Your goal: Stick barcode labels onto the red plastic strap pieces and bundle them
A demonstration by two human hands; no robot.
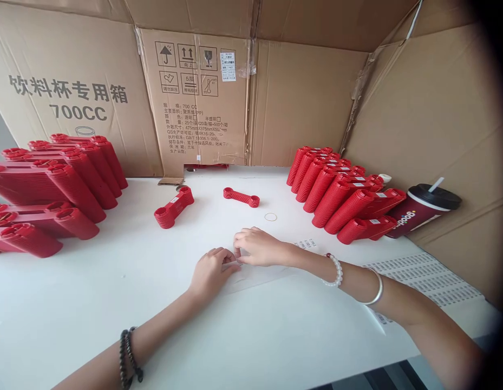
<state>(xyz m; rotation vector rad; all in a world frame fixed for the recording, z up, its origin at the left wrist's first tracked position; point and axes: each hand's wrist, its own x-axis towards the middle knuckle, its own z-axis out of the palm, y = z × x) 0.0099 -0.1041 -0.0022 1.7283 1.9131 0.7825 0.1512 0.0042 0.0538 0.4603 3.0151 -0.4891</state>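
Note:
A clear, flat plastic bag (255, 279) lies on the white table under both hands, printed with small dark text near its far right end. My left hand (210, 271) pinches the bag's left end between thumb and fingers. Close against it, my right hand (259, 246) has its fingers bent down and closed on the same end. The exact fingertip contact is partly hidden. Beyond the hands lie a short stack of red dumbbell-shaped plastic pieces (176, 207) with a white label and a thinner red dumbbell-shaped piece (241, 197). A thin rubber band (270, 217) rests near my right hand.
Large stacks of red pieces (78, 184) fill the left side, with more labelled red stacks (332, 189) at the right. A dark red lidded cup (417, 211) with a straw leans behind these. Printed label sheets (425, 279) lie by my right forearm. Cardboard walls (308, 103) enclose the table's back.

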